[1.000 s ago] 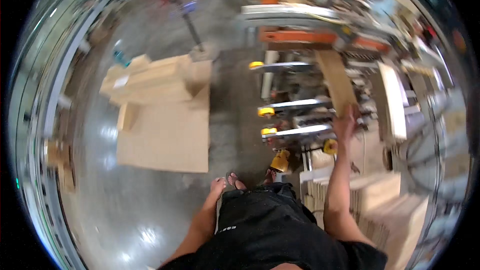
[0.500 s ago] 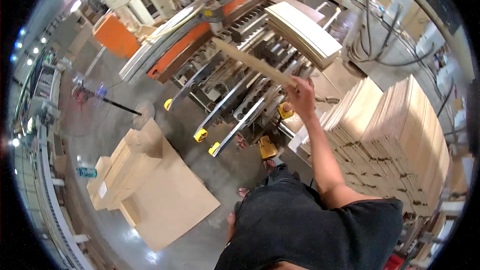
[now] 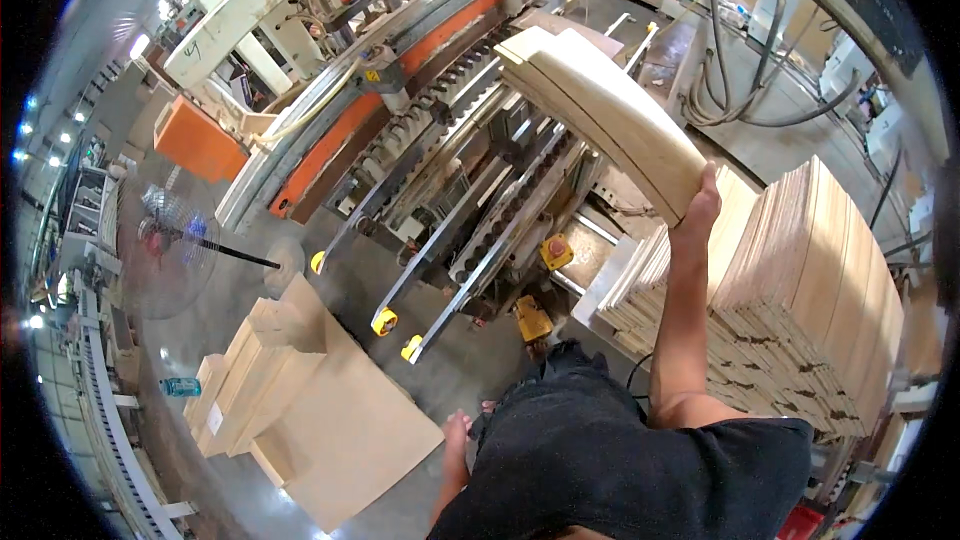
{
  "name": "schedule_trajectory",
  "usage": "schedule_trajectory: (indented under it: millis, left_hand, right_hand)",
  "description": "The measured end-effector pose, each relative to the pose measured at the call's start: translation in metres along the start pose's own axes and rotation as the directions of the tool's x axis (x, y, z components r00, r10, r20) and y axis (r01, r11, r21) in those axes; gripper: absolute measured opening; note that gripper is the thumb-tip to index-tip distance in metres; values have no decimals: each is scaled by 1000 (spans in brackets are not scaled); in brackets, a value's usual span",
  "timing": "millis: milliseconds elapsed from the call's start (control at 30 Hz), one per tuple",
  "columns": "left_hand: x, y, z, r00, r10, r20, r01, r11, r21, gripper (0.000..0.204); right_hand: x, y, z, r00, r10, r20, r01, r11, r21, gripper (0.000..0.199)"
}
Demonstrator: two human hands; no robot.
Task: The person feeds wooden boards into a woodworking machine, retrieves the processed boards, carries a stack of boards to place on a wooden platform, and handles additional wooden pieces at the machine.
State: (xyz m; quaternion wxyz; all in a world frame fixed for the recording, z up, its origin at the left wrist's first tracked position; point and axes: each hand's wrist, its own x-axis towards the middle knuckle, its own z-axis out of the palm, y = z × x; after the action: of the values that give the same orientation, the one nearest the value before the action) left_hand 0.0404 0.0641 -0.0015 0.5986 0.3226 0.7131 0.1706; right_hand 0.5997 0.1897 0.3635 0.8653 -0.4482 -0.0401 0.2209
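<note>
The right hand [image 3: 702, 202] is raised and closed on the near end of a bundle of pale, curved plywood slats [image 3: 600, 110]. The bundle lies flat across the palm, far end pointing toward the long orange-and-grey roller machine [image 3: 420, 130]; gripping at the end leaves most of its length free to pass above the steel rails with yellow end caps [image 3: 450, 260]. Just beside the arm, on the person's right, stands a tall stack of matching pale wood slats [image 3: 810, 290], placed within arm's reach. The left hand is not in view. Well apart on the grey floor lies a flat brown board carrying stacked wooden pieces [image 3: 300, 410], near a pedestal fan [image 3: 165, 245]
</note>
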Motion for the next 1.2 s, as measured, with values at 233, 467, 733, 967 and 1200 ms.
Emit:
schedule_trajectory:
  millis: [233, 467, 733, 967, 1200]
  left_hand:
    - [10, 90, 69, 997, -81, -2, 79, 982, -171, 30]
    - [31, 96, 84, 998, -45, 41, 45, 999, 12, 29]
    - [5, 174, 122, 853, 124, 507, -312, 900, 306, 46]
    - [-69, 322, 214, 398, 338, 853, -719, 692, 61, 57]
    - [-124, 400, 246, 525, 606, 597, -529, 782, -329, 64]
  right_hand:
    - [64, 31, 6, 993, 102, -52, -106, 992, -70, 40]
    - [86, 63, 47, 979, 187, 86, -187, 982, -10, 57]
    - [93, 56, 32, 887, 400, 232, -347, 907, -238, 54]
    - [49, 65, 3, 909, 386, 157, -344, 908, -237, 68]
    - [-87, 40, -29, 898, 420, 132, -394, 900, -185, 61]
